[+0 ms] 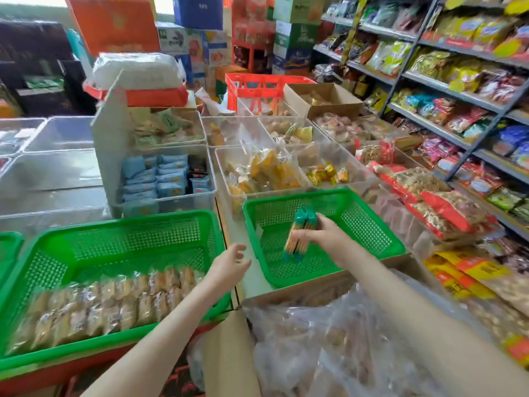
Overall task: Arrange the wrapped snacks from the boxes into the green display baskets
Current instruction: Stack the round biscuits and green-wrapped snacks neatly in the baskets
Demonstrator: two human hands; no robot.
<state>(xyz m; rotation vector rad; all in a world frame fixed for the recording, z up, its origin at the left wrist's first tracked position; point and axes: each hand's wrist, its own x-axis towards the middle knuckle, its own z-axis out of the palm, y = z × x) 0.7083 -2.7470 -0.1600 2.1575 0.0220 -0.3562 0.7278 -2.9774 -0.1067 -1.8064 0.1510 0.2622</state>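
Nearest me sits the plastic-lined cardboard box (329, 285). Just beyond it my left hand (229, 265) hangs empty, fingers loosely spread, beside the left green basket (128, 222), which holds rows of wrapped biscuits (108, 305). My right hand (320, 233) grips a bundle of teal-ended wrapped snacks (300, 236) low inside the right green basket (297, 196). Clear bins (169, 202) of packets stand behind.

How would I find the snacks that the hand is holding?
Find the right green basket. Above it the right hand grips a bundle of long biscuit packs. Their teal ends set them apart from the clear-wrapped pastries in the left green basket.
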